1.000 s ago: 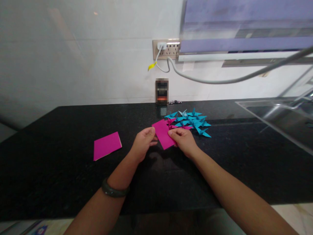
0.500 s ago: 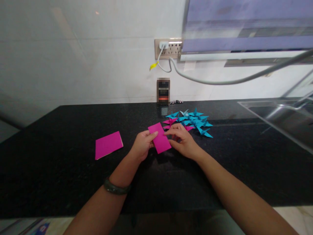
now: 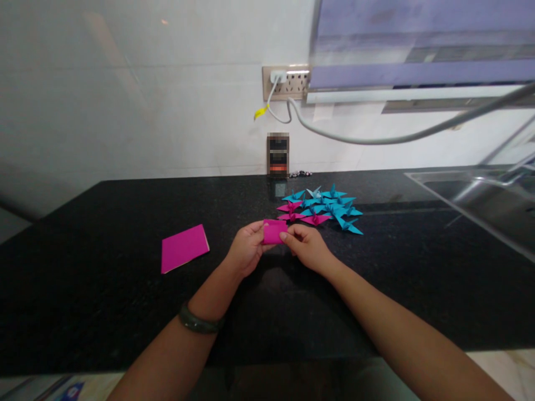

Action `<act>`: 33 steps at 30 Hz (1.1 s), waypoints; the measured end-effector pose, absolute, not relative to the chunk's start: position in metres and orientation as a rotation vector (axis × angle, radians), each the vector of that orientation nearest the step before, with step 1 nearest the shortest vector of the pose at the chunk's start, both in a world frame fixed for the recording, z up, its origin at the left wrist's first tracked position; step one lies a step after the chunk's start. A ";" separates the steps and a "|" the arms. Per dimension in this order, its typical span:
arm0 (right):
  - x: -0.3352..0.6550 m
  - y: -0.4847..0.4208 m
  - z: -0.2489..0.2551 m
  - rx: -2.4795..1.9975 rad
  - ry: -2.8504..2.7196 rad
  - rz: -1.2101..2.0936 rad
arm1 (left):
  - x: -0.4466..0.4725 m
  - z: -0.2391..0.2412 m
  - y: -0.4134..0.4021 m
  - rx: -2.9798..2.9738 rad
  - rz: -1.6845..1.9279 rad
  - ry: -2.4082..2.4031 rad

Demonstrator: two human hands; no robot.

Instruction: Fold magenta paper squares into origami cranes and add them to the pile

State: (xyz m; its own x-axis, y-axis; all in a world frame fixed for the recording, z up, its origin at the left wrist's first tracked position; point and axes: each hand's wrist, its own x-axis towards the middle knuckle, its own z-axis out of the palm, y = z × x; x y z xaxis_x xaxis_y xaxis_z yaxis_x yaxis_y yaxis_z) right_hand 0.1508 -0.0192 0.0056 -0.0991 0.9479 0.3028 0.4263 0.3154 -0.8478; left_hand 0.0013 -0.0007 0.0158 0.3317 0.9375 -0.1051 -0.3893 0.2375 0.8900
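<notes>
A small sheet of pink origami paper, bent over on itself, is held above the dark counter. My left hand grips its left side, thumb on the front and fingers behind. At the lower right corner my right hand pinches the same paper between thumb and fingers. Just beyond the right hand sit several folded paper cranes: a blue group and, nearer, a few pink ones. Left of my hands lies a pink stack of paper with a pale edge showing.
The black countertop runs back to a white wall. A phone-like device, blurred, leans there beside a beaded strand. A cable hangs from a wall socket. At the right is a metal sink.
The pink paper was flat and upright; now it is bent over into a shorter shape. My right hand has moved down slightly from loosely touching its edge to pinching it.
</notes>
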 end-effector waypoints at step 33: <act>0.145 -0.022 0.010 -1.255 -1.399 1.006 | 0.008 0.008 -0.005 0.956 1.165 0.870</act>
